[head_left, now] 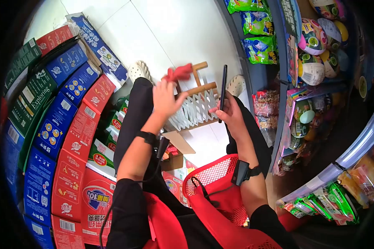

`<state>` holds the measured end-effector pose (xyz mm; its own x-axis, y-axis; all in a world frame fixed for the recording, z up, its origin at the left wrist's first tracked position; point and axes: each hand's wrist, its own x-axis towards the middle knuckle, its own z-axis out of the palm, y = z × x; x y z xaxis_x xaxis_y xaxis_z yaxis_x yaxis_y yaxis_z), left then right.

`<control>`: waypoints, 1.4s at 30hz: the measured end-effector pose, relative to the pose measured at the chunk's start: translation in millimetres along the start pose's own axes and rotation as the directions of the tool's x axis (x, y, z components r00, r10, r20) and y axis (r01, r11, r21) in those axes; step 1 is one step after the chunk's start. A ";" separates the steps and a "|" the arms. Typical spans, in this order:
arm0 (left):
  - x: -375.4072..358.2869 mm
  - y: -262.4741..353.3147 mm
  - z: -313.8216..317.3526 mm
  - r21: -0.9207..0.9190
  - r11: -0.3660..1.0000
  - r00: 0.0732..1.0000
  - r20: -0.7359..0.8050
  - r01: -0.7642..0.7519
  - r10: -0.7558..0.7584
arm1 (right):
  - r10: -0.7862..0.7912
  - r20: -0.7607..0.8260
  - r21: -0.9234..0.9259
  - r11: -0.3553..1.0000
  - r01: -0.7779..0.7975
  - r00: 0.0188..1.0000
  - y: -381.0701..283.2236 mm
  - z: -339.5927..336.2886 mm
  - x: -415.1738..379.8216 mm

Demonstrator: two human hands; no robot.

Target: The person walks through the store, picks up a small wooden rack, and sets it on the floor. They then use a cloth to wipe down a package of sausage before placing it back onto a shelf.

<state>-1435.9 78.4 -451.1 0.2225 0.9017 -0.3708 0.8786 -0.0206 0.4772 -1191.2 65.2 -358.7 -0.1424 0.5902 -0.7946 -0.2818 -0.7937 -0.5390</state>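
Observation:
In my right hand point(232, 114) is a dark, slim smartphone point(223, 91), seen nearly edge-on and upright. My left hand point(166, 99) reaches forward with its thumb apart. A blurred red cloth point(179, 72) is at its fingertips and appears held there, though the grip is partly hidden. Below and between the hands stands a low folding stool point(195, 108) with wooden bars and white woven straps. The cloth is near the stool's far wooden bar. My wrists carry dark straps with small devices.
Stacked red boxes point(70, 178) and blue boxes point(39, 174) line the left. An open cardboard box point(170, 162) stands between my legs. Shelves on the right hold green snack bags point(259, 49) and round toy containers point(313, 35). A plastic bin edge point(320, 182) curves at lower right.

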 end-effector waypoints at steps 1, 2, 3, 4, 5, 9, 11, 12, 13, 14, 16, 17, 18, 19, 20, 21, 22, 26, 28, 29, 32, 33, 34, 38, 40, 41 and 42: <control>14.0 -6.3 -4.9 0.001 1.000 0.994 -0.112 -0.009 0.009 | -0.018 0.017 -0.022 1.000 0.018 1.000 0.6 -0.9 0.7; 28.9 -7.1 -14.9 -0.025 1.000 0.977 -0.211 0.014 -0.019 | -0.034 0.034 -0.041 0.999 0.036 0.999 1.6 -0.3 1.1; 42.5 -13.2 -18.6 -0.047 0.998 0.955 -0.294 0.029 -0.042 | -0.028 0.033 -0.037 0.999 0.029 0.999 1.3 1.8 1.0; 54.7 -12.3 -28.4 -0.054 0.998 0.947 -0.317 0.039 -0.054 | -0.022 0.031 -0.034 0.999 0.024 0.999 -0.7 3.9 1.7; 61.6 -11.1 -32.7 -0.099 0.994 0.935 -0.349 0.035 -0.067 | -0.020 0.030 -0.034 0.999 0.021 0.999 -3.9 5.1 3.7; 70.3 15.1 -60.4 -0.235 0.971 0.886 -0.457 -0.034 -0.080 | -0.032 0.023 -0.030 0.999 0.033 0.999 -12.2 11.9 11.3; 61.6 27.2 -77.8 -0.207 0.974 0.846 -0.532 -0.091 -0.034 | -0.034 0.016 -0.059 0.998 0.035 0.999 -14.7 13.7 15.5; 57.7 32.6 -84.8 -0.194 0.974 0.823 -0.567 -0.116 -0.015 | -0.105 -0.025 -0.177 0.979 0.099 0.994 -12.9 14.6 18.0; 56.3 35.9 -90.1 -0.203 0.974 0.823 -0.568 -0.099 -0.034 | -0.178 -0.061 -0.296 0.943 0.153 0.982 -10.1 15.6 19.8; 56.0 34.9 -84.7 -0.199 0.978 0.831 -0.554 -0.069 -0.054 | -0.255 -0.090 -0.414 0.888 0.197 0.963 -8.2 15.6 21.6; 54.6 28.4 -64.5 -0.063 0.995 0.894 -0.446 -0.077 0.041 | -0.393 -0.132 -0.721 0.668 0.184 0.910 -14.2 17.5 24.1; 51.4 25.4 -53.5 -0.022 0.999 0.932 -0.363 -0.029 0.019 | -0.450 -0.139 -0.830 0.539 0.144 0.882 -24.8 23.3 23.2; 50.9 19.1 -36.4 -0.003 1.000 0.945 -0.328 -0.020 0.018 | -0.508 -0.133 -0.913 0.396 0.094 0.851 -33.2 28.3 24.5; 51.3 13.7 -18.3 0.015 1.000 0.961 -0.277 -0.023 0.026 | -0.494 -0.149 -0.920 0.388 0.064 0.856 -36.3 30.9 26.9; 50.5 8.1 -0.7 0.034 0.999 0.974 -0.222 -0.027 0.034 | -0.499 -0.148 -0.926 0.372 0.057 0.854 -37.7 32.4 28.2; 48.9 2.5 15.8 0.053 0.998 0.990 -0.133 -0.033 0.040 | -0.503 -0.146 -0.933 0.357 0.051 0.852 -38.4 33.7 29.5; 48.7 -4.2 32.6 0.073 0.997 0.998 -0.046 -0.041 0.044 | -0.509 -0.141 -0.939 0.339 0.048 0.849 -39.6 34.4 32.1; 38.8 -26.6 87.6 -0.001 1.000 0.999 0.051 -0.008 0.008 | -0.493 -0.117 -0.940 0.334 0.064 0.862 -42.8 37.1 35.5; 37.1 -20.6 84.1 -0.028 1.000 0.997 0.069 -0.012 0.014 | -0.461 -0.129 -0.945 0.324 0.031 0.878 -45.9 40.0 34.9; 32.3 -19.0 80.8 -0.039 0.999 0.997 0.081 -0.012 0.015 | -0.452 -0.127 -0.950 0.312 0.023 0.883 -47.2 41.3 34.5; 5.9 -30.2 99.9 -0.006 0.998 0.985 0.163 -0.058 0.058 | -0.468 -0.095 -0.971 0.238 0.022 0.879 -49.5 42.5 37.2; -3.7 -32.9 110.1 0.013 0.994 0.984 0.143 -0.105 0.102 | -0.477 -0.078 -0.978 0.207 0.025 0.876 -50.0 42.3 39.3; -7.8 -34.0 108.1 -0.011 0.997 0.985 0.155 -0.079 0.080 | -0.485 -0.078 -0.979 0.202 0.025 0.871 -51.1 41.2 42.5; -35.6 -41.0 113.1 -0.072 0.997 0.979 0.202 -0.019 0.033 | -0.458 -0.079 -0.985 0.171 0.001 0.886 -59.9 45.3 46.1; -50.4 -34.9 126.6 -0.049 0.999 0.971 0.237 -0.022 0.033 | -0.486 -0.049 -0.987 0.155 0.031 0.873 -66.5 49.4 50.8; -61.6 -31.3 137.9 -0.008 0.999 0.972 0.228 -0.047 0.047 | -0.522 -0.002 -0.990 0.124 0.073 0.853 -68.6 51.3 54.6; -72.1 -26.8 146.7 -0.026 0.999 0.965 0.258 -0.034 0.039 | -0.547 0.015 -0.987 0.127 0.100 0.837 -69.4 52.4 59.7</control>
<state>-1413.5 -49.4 -554.1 0.3581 0.7583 -0.5447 0.8592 -0.0394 0.5101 -1229.9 163.2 -354.1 0.0208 0.9302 -0.3664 0.8864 -0.1867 -0.4236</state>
